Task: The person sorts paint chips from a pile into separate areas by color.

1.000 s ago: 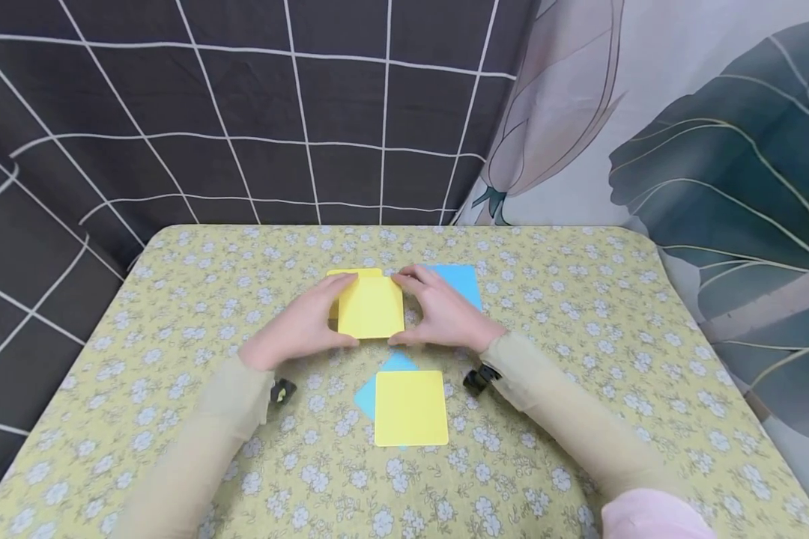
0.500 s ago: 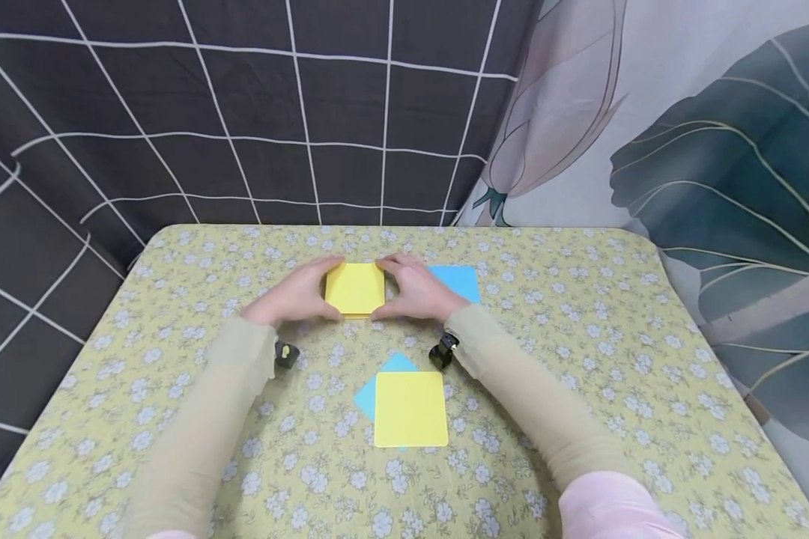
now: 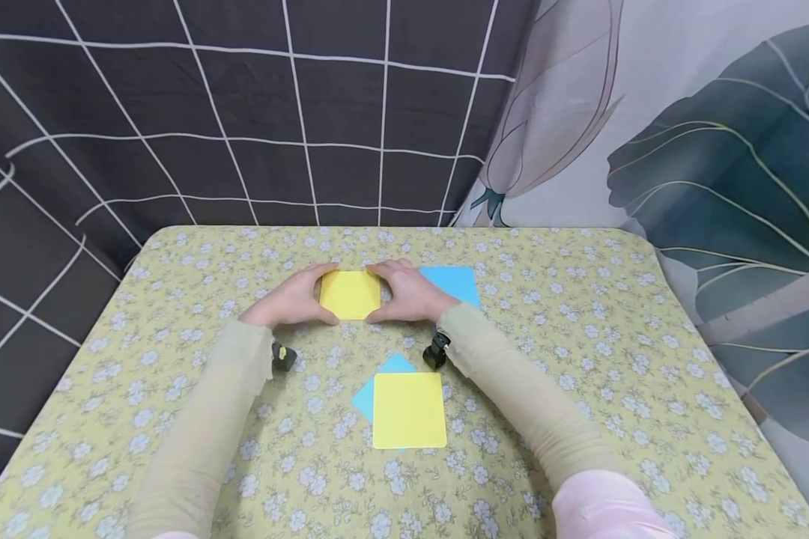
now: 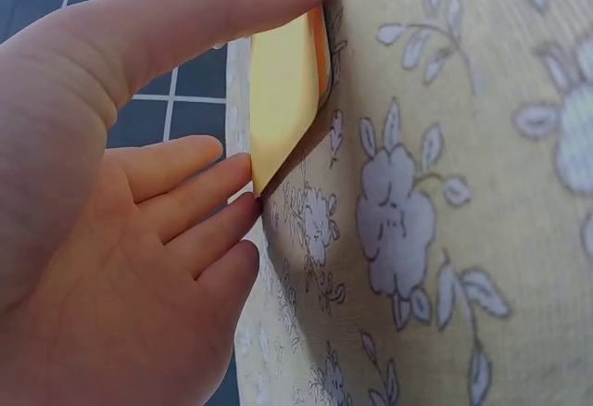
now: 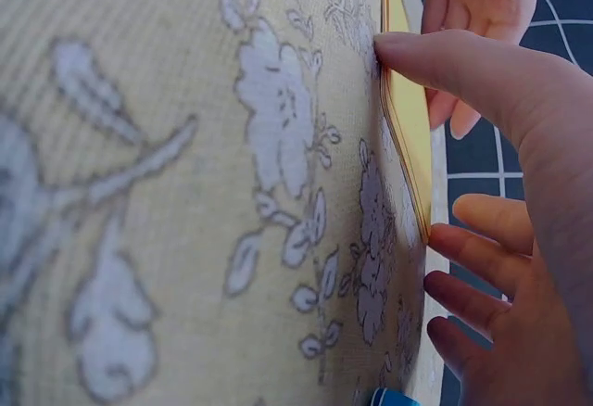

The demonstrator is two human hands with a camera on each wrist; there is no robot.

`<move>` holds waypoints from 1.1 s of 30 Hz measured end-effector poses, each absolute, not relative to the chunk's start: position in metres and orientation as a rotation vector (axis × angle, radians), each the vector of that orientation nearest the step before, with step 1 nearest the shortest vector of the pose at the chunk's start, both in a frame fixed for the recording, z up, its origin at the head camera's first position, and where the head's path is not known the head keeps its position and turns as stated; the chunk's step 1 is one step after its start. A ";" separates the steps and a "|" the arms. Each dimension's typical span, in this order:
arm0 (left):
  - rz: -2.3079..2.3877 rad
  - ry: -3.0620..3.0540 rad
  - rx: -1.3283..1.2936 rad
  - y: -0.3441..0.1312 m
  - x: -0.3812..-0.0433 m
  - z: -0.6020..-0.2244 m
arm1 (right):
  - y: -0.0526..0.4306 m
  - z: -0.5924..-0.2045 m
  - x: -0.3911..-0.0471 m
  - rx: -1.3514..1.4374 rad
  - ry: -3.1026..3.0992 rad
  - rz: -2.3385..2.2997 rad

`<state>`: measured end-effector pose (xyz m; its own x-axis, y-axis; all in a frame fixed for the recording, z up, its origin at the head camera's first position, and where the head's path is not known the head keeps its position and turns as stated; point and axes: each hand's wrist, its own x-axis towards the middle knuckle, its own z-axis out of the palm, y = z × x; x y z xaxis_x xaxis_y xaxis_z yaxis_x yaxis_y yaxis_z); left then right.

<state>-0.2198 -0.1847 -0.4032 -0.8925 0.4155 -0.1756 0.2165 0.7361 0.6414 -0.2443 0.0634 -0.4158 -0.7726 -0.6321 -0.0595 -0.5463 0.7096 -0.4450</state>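
A thin stack of square yellow cards (image 3: 350,295) lies flat at the back middle of the table, its layered edges showing in the right wrist view. My left hand (image 3: 295,298) pinches its left side, thumb at the near corner and fingers at the far one. On the opposite side my right hand (image 3: 410,293) does the same, with the thumb (image 5: 422,54) against the near edge. Close behind the right hand lies a blue square (image 3: 455,283), partly covered by that hand. Nearer the front, a single yellow square card (image 3: 410,410) overlaps a turned light blue square (image 3: 369,395).
A flowered yellow cloth (image 3: 553,359) covers the table. Behind it hangs a dark curtain with a white grid (image 3: 243,97), and a leaf-patterned curtain (image 3: 735,172) hangs at the right. A small black camera is strapped at each wrist.
Both hands have carried a yellow card left and away onto the yellow underneath, and its offset edges now line up. The two front squares and the blue one have stayed put.
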 end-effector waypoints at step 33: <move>0.934 2.688 0.666 -0.147 -0.150 -0.393 | 0.112 -0.404 -0.194 -0.984 2.686 -0.720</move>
<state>-0.1500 -0.1467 -0.3927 -0.8734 0.4838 -0.0562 0.3447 0.6954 0.6306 -0.1937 0.1117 -0.4041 -0.7613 -0.6483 -0.0121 -0.5553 0.6615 -0.5040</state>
